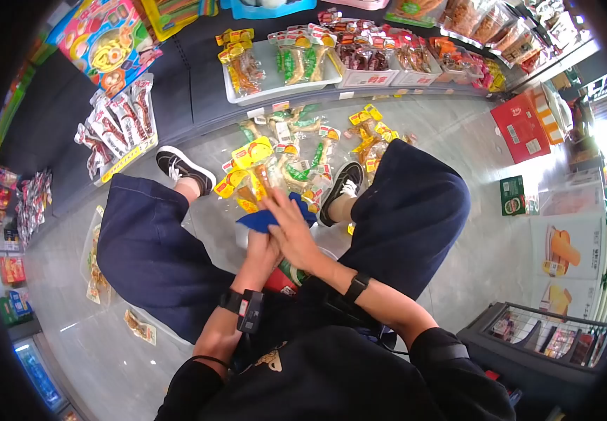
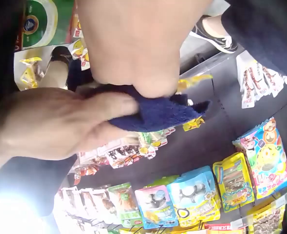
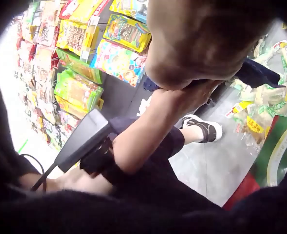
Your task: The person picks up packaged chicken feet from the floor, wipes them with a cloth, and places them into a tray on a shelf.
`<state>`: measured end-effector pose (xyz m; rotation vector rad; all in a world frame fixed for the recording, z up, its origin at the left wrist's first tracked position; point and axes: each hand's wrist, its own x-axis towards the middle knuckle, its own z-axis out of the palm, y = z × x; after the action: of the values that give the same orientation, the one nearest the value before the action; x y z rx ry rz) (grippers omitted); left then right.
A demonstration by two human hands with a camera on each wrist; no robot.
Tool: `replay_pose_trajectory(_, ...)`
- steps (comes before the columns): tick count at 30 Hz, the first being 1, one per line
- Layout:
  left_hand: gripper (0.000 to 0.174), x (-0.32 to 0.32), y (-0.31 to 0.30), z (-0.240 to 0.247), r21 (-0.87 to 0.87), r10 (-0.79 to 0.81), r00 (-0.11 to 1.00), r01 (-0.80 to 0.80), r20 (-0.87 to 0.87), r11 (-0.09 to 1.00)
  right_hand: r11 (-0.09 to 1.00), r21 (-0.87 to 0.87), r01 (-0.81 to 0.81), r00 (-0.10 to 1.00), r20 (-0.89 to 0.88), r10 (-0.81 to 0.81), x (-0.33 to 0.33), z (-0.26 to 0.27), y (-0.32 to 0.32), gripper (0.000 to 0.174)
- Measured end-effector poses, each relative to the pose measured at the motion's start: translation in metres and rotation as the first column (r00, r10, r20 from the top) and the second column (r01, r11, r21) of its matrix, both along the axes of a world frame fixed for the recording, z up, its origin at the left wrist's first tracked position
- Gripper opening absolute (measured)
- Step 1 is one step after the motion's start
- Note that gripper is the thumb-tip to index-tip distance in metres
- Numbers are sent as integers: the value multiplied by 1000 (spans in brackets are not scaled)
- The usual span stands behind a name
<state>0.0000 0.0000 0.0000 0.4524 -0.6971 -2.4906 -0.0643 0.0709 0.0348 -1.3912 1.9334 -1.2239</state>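
Note:
A dark blue cloth (image 1: 265,219) is held at both hands, between the person's spread legs. My right hand (image 1: 293,231) lies across the left, its fingers stretched over the cloth in the head view; in the left wrist view its thumb and fingers pinch the cloth (image 2: 148,114). The left hand (image 1: 262,251), partly covered by the right, has its curled fingers at the cloth. Below the hands stands a red and green container (image 1: 282,279), mostly hidden by the arms. Beyond the cloth, yellow snack packets (image 1: 251,154) and green-and-white packets (image 1: 303,168) lie on the floor.
A low dark shelf runs ahead, bearing a white tray (image 1: 282,84) of packets and white boxes (image 1: 366,78) of snacks. Sausage packs (image 1: 117,123) stand at left. A red box (image 1: 521,130), green box (image 1: 512,196) and dark crate (image 1: 545,337) are at right.

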Motion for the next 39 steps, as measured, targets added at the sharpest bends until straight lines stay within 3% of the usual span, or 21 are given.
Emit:
replay_pose_trajectory(3, 44, 23, -8, -14, 248, 19, 999, -28, 37, 968, 992, 54, 118, 993, -26, -117, 27, -2, -4, 51)
replay_pose_trajectory(5, 45, 20, -13, -41, 394, -25, 999, 12, 28, 919, 996, 75, 44, 999, 27, -46, 27, -6, 2, 50)
replay_pose_trajectory(7, 50, 9, -28, -2, 592, -53, 996, 83, -68, 802, 996, 87, -6, 1000, 26, 4, 25, -11, 2, 48)
replay_pose_trajectory(9, 49, 11, -46, -50, 636, 18, 998, -48, 53, 770, 988, 116, -98, 982, 170, 78, 21, -9, 9, 48)
replay_pose_trajectory(11, 45, 12, -62, -69, 435, 95, 978, -169, 187, 884, 943, 322, -85, 968, 252, 1, -1, -8, 5, 43)
replay_pose_trajectory(12, 40, 12, -69, -62, 303, 81, 950, -176, 300, 937, 952, 306, -7, 857, 492, -152, -11, -20, 0, 41)
replay_pose_trajectory(13, 38, 11, -69, -62, 230, 187, 969, -222, 163, 948, 947, 310, 78, 665, 691, -282, -24, -34, -5, 40)
replay_pose_trajectory(15, 39, 7, -73, -57, 202, 188, 935, -255, 300, 946, 918, 391, 59, 818, 508, -270, -58, -65, -11, 45)
replay_pose_trajectory(16, 39, 4, -70, -54, 213, 175, 934, -248, 311, 945, 744, 664, -77, 870, 409, -275, -84, -43, -21, 58)
replay_pose_trajectory(17, 40, 3, -66, -53, 184, 166, 937, -230, 307, 956, 721, 691, -64, 918, 324, -229, -110, -64, -15, 66)
replay_pose_trajectory(19, 41, 0, -63, -49, 164, 127, 936, -188, 327, 968, 634, 766, -111, 989, 145, -2, -185, -62, -4, 63)
replay_pose_trajectory(20, 42, -5, -59, -45, 214, 121, 938, -197, 325, 957, 772, 618, -148, 899, -242, 365, -247, -122, 36, 58)
replay_pose_trajectory(21, 43, -11, -56, -43, 266, 114, 940, -206, 322, 942, 555, 832, -24, 999, 0, 43, -262, -37, 21, 54)
replay_pose_trajectory(27, 43, -19, -58, -47, 214, -76, 905, -17, 420, 977, 493, 848, 197, 968, -86, -237, -379, 35, 153, 64)
replay_pose_trajectory(31, 42, -16, -62, -60, 271, -91, 892, -37, 443, 962, 451, 866, 216, 803, 106, -586, -326, -72, 257, 83)
replay_pose_trajectory(32, 43, -16, -64, -59, 328, -97, 900, -53, 425, 943, 563, 790, 243, 918, 1, -397, -304, -156, 313, 92)
replay_pose_trajectory(34, 39, 14, -77, -93, 272, -58, 856, -99, 514, 957, 550, 703, 451, 846, -141, -514, -221, -206, 319, 126)
replay_pose_trajectory(35, 39, 4, -75, -93, 267, -79, 855, -72, 513, 961, 522, 740, 424, 780, -7, -625, -196, -210, 309, 141)
replay_pose_trajectory(36, 38, -2, -73, -98, 253, -105, 850, -34, 517, 967, 228, 956, 184, 393, 141, -909, -181, -174, 276, 146)
replay_pose_trajectory(37, 38, -10, -72, -99, 238, -131, 841, 3, 525, 971, 353, 724, 593, 734, -306, -607, -154, -265, 304, 147)
replay_pose_trajectory(39, 38, -7, -70, -96, 207, -174, 803, 64, 571, 976, -53, 891, 451, 202, -159, -966, -166, -213, 247, 148)
